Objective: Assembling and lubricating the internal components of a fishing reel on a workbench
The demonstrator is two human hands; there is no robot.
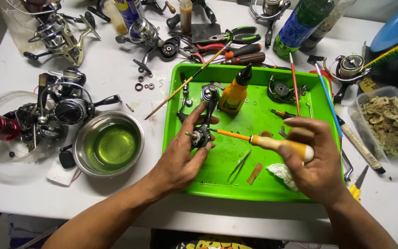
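Two hands: left hand [185, 147] grips one reel body [202, 133] (right hand [316, 159], one screwdriver [272, 144]).

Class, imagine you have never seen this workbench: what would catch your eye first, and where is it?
The bright green tray at the centre stands out first. Above it the left hand holds a small dark reel part, while the right hand points an orange-handled screwdriver at it. To the left on the white table, a steel bowl of yellow-green liquid sits beside several fishing reels.
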